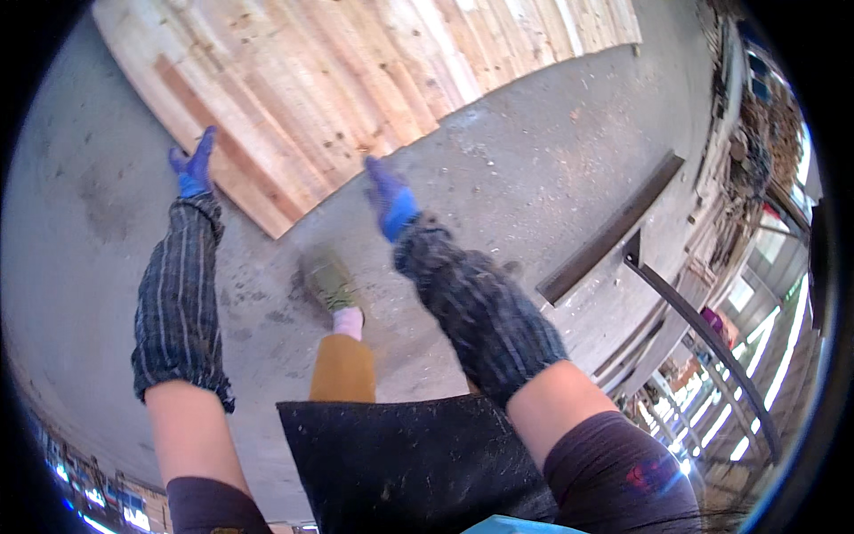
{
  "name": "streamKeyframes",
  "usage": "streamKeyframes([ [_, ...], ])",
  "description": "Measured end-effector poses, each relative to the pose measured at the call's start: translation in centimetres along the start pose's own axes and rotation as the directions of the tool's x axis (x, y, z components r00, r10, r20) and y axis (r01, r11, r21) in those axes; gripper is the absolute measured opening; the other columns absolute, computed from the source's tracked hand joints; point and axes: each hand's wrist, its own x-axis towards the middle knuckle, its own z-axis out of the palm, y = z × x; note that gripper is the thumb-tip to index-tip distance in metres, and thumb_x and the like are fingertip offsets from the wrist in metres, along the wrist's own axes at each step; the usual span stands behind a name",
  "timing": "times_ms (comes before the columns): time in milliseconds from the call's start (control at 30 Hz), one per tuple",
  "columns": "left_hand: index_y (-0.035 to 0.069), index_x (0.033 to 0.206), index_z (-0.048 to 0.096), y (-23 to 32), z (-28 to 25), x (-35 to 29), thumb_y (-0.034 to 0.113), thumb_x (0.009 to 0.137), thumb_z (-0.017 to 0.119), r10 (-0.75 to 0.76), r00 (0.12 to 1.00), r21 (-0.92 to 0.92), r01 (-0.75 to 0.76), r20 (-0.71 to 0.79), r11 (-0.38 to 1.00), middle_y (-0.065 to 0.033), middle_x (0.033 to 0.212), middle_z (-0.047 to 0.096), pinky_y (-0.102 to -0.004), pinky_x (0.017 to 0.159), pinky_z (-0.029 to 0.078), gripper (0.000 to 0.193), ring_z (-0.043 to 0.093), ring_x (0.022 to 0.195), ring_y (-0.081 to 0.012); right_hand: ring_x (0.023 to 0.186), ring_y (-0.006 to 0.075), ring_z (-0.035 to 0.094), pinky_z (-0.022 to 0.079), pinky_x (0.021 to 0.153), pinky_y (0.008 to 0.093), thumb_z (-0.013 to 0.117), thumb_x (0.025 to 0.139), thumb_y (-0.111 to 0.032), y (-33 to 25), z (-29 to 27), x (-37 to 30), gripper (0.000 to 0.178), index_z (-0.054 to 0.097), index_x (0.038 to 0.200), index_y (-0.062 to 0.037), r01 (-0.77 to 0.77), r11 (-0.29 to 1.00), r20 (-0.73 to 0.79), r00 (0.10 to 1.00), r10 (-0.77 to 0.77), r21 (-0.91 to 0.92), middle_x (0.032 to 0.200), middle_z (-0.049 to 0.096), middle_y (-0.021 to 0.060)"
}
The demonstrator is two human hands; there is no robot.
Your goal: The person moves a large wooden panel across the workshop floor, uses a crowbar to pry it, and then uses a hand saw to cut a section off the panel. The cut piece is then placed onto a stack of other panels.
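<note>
the boards (329, 89), pale and knotted, lie side by side in a wide sheet at the top of the view, beyond the worker's foot, their near ends stepped rather than flush. step in hand, as i judge it from where i stand: placing the hands at the near corner. the next move would call for a sure hold on both edges, matched between the hands.

left hand (193, 163), gloved in blue and purple: at the long left edge; thumb and fingers spread apart, a fingertip seeming to meet the wood, nothing pinched that i can see. right hand (390, 198), gloved alike: at the stepped near ends, blurred; fingers reach forward and look close together, but whether they touch or pinch the wood i cannot tell.

outward from these: a green shoe (331, 283) on the grey floor (534, 178), between the forearms; a black apron (418, 463) below; a dark beam (614, 227) lying to the right, apart from the boards.
</note>
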Motion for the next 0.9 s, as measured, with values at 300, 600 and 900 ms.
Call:
streamKeyframes([
  [300,0.009,0.133,0.03,0.1,-1.9,1.4,0.047,0.084,0.05,-0.379,0.886,-0.278,0.448,0.267,0.85,-0.0128,0.13,0.04,-0.0424,0.099,0.033,0.065,0.041,0.116,-0.0302,0.1,0.027,0.053,0.041,0.084,0.0367,0.064,0.077,-0.034,-2.0,4.7,3.2,0.057,0.039,0.126,-0.0164,-0.499,0.348,0.101,0.672,0.734,0.793,0.121,0.049,0.0119],
  [600,0.005,0.136,0.023,3.7,-1.8,-1.7,0.054,0.086,0.041,-0.454,0.817,-0.257,0.553,0.356,0.793,-0.0166,0.133,0.036,-0.0436,0.1,0.032,0.072,0.038,0.12,-0.0313,0.095,0.026,0.054,0.044,0.084,0.0463,0.067,0.077,-0.028,-3.4,3.5,3.3,0.047,0.046,0.115,-0.012,-0.422,0.213,0.215,0.76,0.614,0.882,0.107,0.054,0.0109],
  [900,0.005,0.138,0.015,4.0,-4.4,-0.7,0.06,0.086,0.034,-0.355,0.867,-0.061,0.399,0.349,0.915,-0.0197,0.138,0.026,-0.0414,0.104,0.026,0.078,0.03,0.124,-0.0331,0.086,0.0197,0.058,0.049,0.076,0.0336,0.068,0.078,-0.016,-4.0,4.4,2.3,0.039,0.05,0.11,-0.0045,-0.179,0.37,-0.046,0.85,0.525,0.912,0.096,0.058,0.006],
])
